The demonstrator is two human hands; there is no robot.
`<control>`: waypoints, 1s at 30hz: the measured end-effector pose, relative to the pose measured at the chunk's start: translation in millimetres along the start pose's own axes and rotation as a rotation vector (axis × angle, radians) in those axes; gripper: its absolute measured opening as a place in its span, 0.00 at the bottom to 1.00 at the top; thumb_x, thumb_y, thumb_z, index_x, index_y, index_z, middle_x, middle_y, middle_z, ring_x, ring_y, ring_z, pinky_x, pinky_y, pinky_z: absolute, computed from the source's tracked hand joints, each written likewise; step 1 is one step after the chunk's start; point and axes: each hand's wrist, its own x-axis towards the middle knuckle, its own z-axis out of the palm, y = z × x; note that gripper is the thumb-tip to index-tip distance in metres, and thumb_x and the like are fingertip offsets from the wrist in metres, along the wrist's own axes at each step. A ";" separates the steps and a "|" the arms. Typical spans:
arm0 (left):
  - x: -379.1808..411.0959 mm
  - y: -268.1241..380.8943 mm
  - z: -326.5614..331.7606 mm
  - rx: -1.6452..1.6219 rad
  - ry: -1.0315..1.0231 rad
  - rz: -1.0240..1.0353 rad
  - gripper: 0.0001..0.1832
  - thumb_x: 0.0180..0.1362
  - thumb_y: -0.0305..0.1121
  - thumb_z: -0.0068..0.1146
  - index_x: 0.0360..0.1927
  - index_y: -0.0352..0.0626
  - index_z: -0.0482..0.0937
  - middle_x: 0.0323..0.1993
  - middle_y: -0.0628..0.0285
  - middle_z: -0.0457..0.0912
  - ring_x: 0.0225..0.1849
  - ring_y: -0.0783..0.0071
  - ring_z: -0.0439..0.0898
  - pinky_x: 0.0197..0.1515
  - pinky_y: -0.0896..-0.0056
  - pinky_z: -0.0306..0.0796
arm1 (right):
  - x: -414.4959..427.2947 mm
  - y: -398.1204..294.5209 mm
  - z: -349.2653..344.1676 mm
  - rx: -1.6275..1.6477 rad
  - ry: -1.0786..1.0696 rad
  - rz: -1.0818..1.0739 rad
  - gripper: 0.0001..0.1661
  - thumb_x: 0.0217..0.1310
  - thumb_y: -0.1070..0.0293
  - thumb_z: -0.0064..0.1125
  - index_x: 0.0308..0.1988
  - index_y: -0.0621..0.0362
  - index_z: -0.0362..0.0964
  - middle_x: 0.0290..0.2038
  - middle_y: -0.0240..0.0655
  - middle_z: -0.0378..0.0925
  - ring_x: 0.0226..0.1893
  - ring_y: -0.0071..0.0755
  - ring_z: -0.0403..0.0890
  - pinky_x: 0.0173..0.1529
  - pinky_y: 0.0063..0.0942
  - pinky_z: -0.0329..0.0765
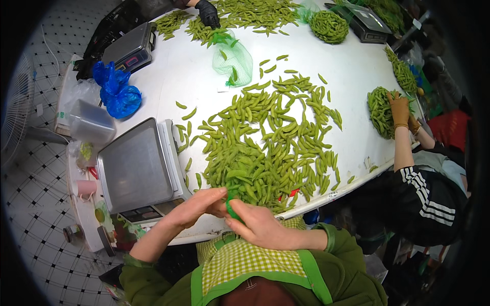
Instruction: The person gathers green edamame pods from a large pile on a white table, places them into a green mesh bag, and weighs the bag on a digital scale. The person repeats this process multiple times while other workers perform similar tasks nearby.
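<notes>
Both of my hands meet at the table's near edge, just below a heap of green edamame pods [249,168]. My right hand [254,225] grips a bunched green mesh net [232,208] between thumb and fingers. My left hand [199,206] lies against the other side of the net, fingertips touching it; part of its fingers is hidden, so its hold cannot be told. Loose pods spread over the white table [180,72] beyond. A digital scale with a metal tray [136,168] stands to the left of my hands.
Clear plastic containers [92,122] and a blue plastic bag [118,91] lie at the left. A pink cup [85,188] stands beside the scale. Across the table a black-gloved hand [208,14] touches pods near a mesh bag [233,63]. At right, a co-worker's gloved hands [400,111] hold a filled net.
</notes>
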 end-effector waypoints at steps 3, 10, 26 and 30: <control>10.6 -3.2 -2.4 0.236 -0.060 0.018 0.20 0.63 0.49 0.51 0.28 0.42 0.74 0.27 0.66 0.77 0.33 0.81 0.75 0.39 0.76 0.71 | -1.6 -2.7 10.7 -0.263 -0.024 -0.082 0.13 0.57 0.68 0.56 0.37 0.65 0.63 0.25 0.45 0.70 0.28 0.49 0.73 0.33 0.38 0.68; 16.4 12.6 7.7 0.161 0.008 0.007 0.13 0.60 0.40 0.57 0.32 0.39 0.76 0.33 0.60 0.83 0.34 0.80 0.77 0.38 0.78 0.70 | -12.0 11.9 37.3 -0.915 0.147 -0.292 0.17 0.47 0.69 0.59 0.37 0.67 0.68 0.21 0.36 0.69 0.23 0.35 0.72 0.32 0.30 0.65; 14.2 -9.2 19.4 1.400 0.396 0.550 0.13 0.59 0.34 0.54 0.31 0.36 0.65 0.29 0.46 0.73 0.30 0.45 0.75 0.30 0.52 0.70 | -36.6 43.1 3.3 -0.067 -0.113 0.088 0.24 0.65 0.66 0.48 0.59 0.58 0.60 0.41 0.51 0.74 0.39 0.58 0.76 0.41 0.42 0.74; 16.4 -12.3 16.1 1.508 0.434 0.672 0.10 0.58 0.30 0.53 0.31 0.37 0.65 0.27 0.51 0.70 0.28 0.50 0.75 0.28 0.57 0.71 | -47.7 53.8 -6.8 0.132 -0.170 0.215 0.21 0.65 0.63 0.50 0.55 0.58 0.67 0.38 0.43 0.76 0.35 0.39 0.80 0.38 0.33 0.74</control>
